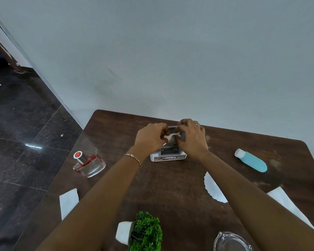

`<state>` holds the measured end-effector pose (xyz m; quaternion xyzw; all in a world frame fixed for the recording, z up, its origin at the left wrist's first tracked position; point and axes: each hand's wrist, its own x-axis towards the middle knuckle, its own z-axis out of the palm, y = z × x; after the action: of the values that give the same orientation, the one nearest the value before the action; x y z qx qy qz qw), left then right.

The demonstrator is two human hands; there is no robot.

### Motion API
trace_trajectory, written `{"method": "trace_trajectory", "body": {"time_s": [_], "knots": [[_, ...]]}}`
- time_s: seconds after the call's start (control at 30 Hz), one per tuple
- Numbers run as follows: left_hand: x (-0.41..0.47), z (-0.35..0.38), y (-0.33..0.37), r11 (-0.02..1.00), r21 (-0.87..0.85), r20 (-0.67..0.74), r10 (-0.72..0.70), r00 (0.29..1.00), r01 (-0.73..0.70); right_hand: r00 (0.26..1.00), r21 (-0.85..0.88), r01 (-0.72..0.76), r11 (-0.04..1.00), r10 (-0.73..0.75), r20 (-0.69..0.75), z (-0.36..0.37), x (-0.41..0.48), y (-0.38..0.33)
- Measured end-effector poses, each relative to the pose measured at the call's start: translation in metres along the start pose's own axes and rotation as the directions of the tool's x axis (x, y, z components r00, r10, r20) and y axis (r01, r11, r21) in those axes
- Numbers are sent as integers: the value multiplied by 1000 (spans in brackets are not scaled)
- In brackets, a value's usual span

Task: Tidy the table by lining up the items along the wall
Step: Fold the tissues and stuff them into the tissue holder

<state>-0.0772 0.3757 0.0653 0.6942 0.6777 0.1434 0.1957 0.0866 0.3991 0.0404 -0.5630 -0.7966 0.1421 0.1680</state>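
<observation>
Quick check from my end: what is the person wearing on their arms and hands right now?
Both forearms are bare, with no sleeves in view. The left wrist carries a thin gold-coloured chain bracelet. The right hand has a silver-coloured ring on one finger. The left hand shows no ring from this view. No gloves or watch.

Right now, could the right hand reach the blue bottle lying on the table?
Probably yes. The blue bottle with a white cap lies alone on the brown wooden table, with nothing between. But the right hand is busy holding a small white scrap.
</observation>
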Motion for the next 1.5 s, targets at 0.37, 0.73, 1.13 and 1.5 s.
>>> {"method": "trace_trajectory", "body": {"time_s": [0.37, 0.73, 1.13, 1.5], "knots": [[-5, 2, -7, 999, -40, -72, -33, 997, 30, 999, 77, -28, 997, 30, -32, 1, -7, -4], [-74, -4, -25, 887, -439, -258, -279, 925, 145, 979, 330, 12, 944, 56, -197, 6, -74, -34], [-228, 16, -109, 582, -647, -346, -799, 491, 492, 907, 430, 169, 887, -311, 284, 56, -123, -117], [-249, 11, -185, 445, -450, -146, -892, 428, 774, 665, 287, 279, 916, -400, 631, 113, -108, -192]]}}
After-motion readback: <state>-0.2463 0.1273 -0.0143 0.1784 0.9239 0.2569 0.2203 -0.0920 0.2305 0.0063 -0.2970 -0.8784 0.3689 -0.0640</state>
